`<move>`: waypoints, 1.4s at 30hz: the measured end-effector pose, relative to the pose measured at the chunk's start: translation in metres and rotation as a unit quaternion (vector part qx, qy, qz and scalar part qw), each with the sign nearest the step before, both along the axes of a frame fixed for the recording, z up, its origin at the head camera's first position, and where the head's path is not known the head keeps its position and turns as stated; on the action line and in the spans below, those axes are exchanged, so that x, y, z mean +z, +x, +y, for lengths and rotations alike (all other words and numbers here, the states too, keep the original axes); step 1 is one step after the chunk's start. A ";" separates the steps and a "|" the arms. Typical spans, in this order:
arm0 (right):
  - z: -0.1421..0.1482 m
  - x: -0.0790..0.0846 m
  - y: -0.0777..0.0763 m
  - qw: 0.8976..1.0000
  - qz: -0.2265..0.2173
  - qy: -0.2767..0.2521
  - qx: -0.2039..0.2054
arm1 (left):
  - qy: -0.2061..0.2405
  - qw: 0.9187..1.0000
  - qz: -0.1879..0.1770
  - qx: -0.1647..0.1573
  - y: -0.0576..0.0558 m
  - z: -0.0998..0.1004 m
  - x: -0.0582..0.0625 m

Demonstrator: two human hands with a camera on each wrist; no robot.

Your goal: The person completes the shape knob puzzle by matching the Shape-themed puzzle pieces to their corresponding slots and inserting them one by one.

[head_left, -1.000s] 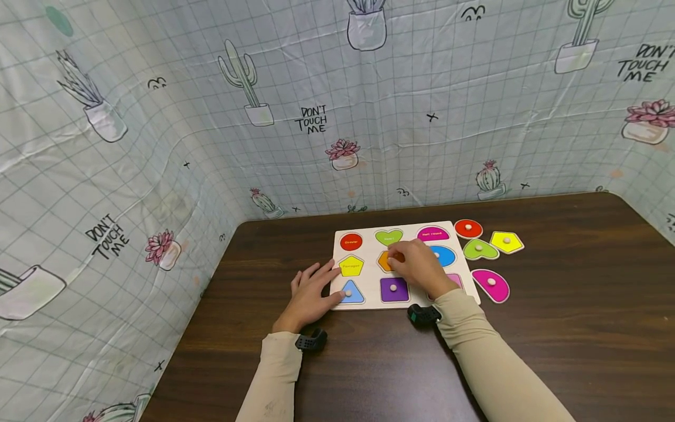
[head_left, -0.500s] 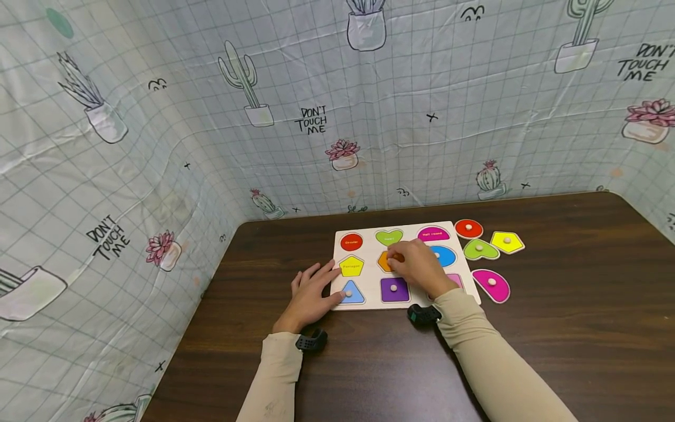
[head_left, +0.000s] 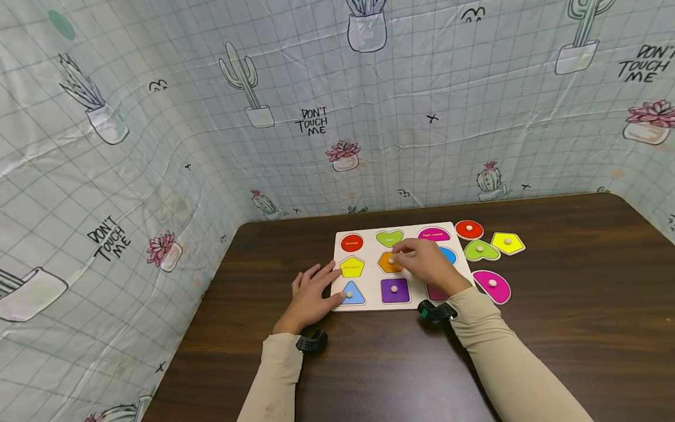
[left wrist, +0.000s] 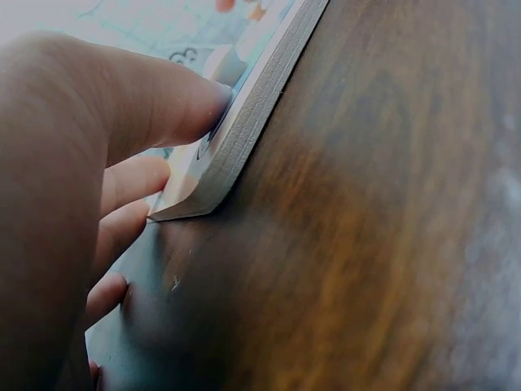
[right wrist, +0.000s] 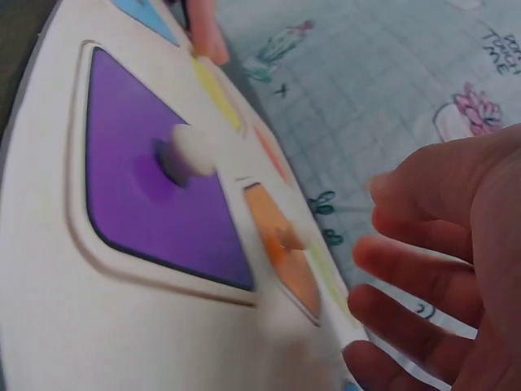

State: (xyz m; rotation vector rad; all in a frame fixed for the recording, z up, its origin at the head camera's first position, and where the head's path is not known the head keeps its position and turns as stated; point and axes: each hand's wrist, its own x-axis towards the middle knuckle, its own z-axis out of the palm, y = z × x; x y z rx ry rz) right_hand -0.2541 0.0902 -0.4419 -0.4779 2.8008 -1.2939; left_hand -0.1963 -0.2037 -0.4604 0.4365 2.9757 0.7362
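Note:
A white shape-puzzle board (head_left: 372, 287) lies on the table. My left hand (head_left: 311, 296) rests at its left edge with fingers spread, the thumb on the front corner by the blue triangle (head_left: 355, 299). In the middle slot sits an orange hexagon piece (head_left: 387, 267) with a round knob. Over the board's right half is my right hand (head_left: 433, 265), fingertips close by that knob. From the right wrist, its fingers (right wrist: 419, 257) look loosely bent and apart from the hexagon, holding nothing. A purple square piece (right wrist: 138, 179) with a knob fills the front middle slot.
Right of the board lie a red circle (head_left: 463, 232), a green heart (head_left: 473, 254), a yellow pentagon (head_left: 514, 247) and a magenta half-round piece (head_left: 498, 293), all knobbed. A patterned cloth (head_left: 390, 117) hangs behind the brown table (head_left: 358, 381).
My right hand has let go of the orange hexagon's knob and shifted slightly right, showing more of the piece. The left hand has stayed in place.

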 end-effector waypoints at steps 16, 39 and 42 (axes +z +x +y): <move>0.029 0.005 0.007 0.999 0.038 -0.006 0.013 | -0.005 1.000 0.000 -0.005 -0.002 -0.001 0.001; 0.117 0.010 0.007 0.994 0.042 0.023 -0.095 | -0.004 1.000 0.001 -0.003 0.000 0.000 0.002; 0.131 0.010 0.007 0.991 0.046 0.034 -0.117 | -0.007 1.000 0.002 -0.003 0.000 -0.001 0.001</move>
